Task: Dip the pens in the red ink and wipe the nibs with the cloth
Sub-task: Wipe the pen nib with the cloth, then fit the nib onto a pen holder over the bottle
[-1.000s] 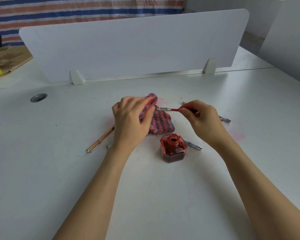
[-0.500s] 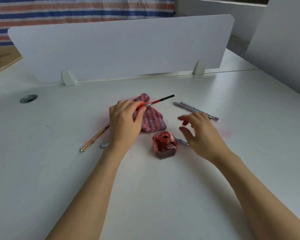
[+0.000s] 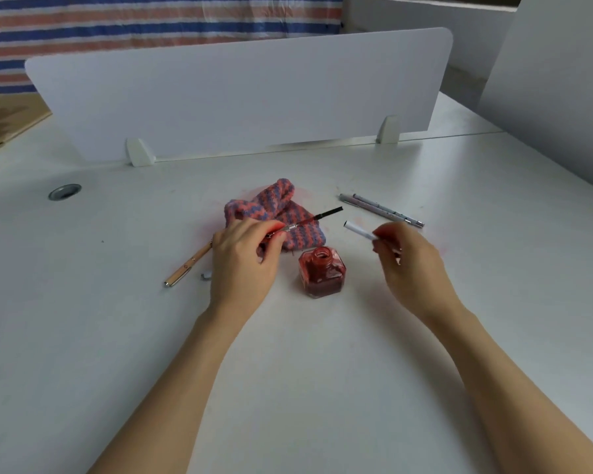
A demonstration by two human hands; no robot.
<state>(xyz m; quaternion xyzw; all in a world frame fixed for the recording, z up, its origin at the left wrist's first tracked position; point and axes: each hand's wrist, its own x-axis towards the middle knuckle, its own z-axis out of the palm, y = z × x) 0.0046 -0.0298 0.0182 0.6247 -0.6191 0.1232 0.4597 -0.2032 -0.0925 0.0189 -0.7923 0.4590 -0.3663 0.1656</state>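
The left hand (image 3: pixel 245 260) pinches a dark pen (image 3: pixel 308 220) over the striped cloth (image 3: pixel 274 213). Just beside it the open red ink bottle (image 3: pixel 321 271) stands on the white worktop (image 3: pixel 288 371). The right hand (image 3: pixel 409 265) grips a white pen (image 3: pixel 358 231). Two grey pens (image 3: pixel 380 210) lie behind; a white divider (image 3: pixel 240 97) crosses the back.

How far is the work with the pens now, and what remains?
Done: unclear; red stains mark the table near the cloth. In hand: left hand holds a pen's inner part, right hand a white barrel. Left: perhaps the two pens and the wooden pen.
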